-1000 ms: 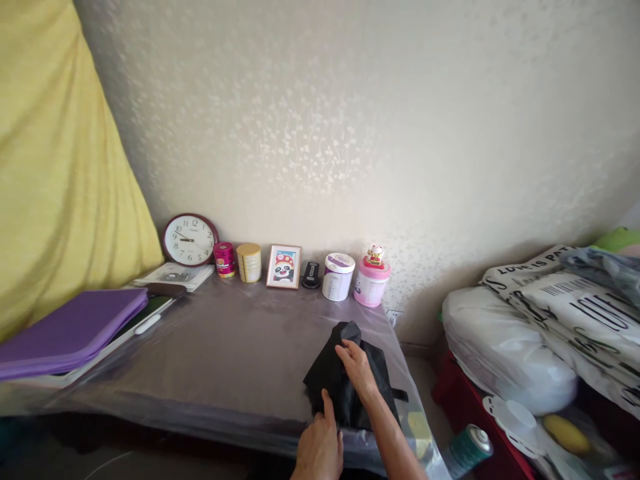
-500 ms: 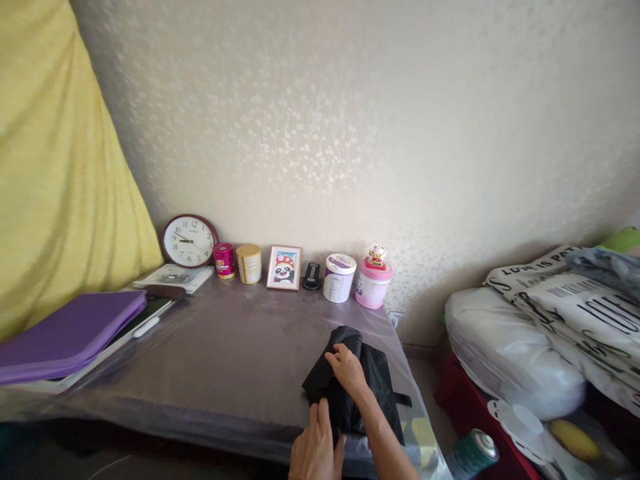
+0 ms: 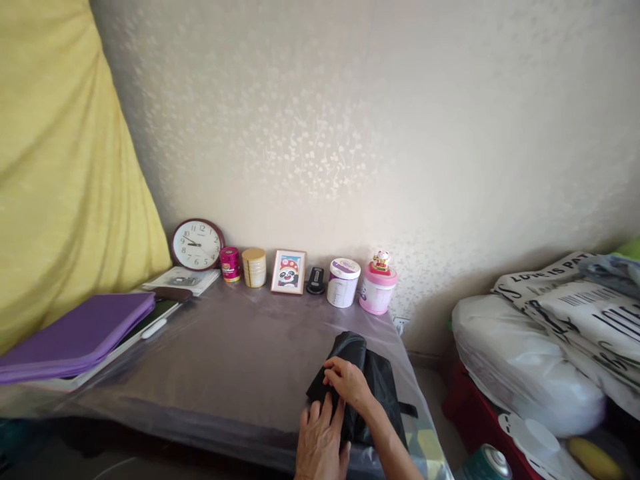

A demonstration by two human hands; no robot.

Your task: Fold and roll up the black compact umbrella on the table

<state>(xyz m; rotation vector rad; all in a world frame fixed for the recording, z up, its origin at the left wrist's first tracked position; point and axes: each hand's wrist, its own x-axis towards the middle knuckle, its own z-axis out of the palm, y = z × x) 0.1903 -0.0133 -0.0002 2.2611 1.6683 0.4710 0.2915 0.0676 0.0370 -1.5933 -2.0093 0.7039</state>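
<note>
What looks like a black umbrella point(image 3: 383, 380), its thin cloth in loose folds, lies at the right front of the table. A short black strap sticks out on its right side. My left hand point(image 3: 321, 437) rests on the near part of the cloth, fingers stretched and slightly spread. Just beyond it, my right hand point(image 3: 349, 381) is closed, with curled fingers pinching a fold of the cloth. The right forearm crosses over the umbrella and hides part of it.
Along the wall stand a clock point(image 3: 199, 245), a pink tin point(image 3: 230, 265), a yellow-lidded jar point(image 3: 255, 269), a picture frame point(image 3: 289, 272) and two tubs point(image 3: 343, 283). Purple folders point(image 3: 80, 333) lie left. Beyond the table's right edge are a spray can point(image 3: 487, 463) and white bags point(image 3: 525, 363).
My left hand has moved up and flattened onto the cloth, its fingers more spread. My right hand's fingers have curled in more. The view has shifted slightly.
</note>
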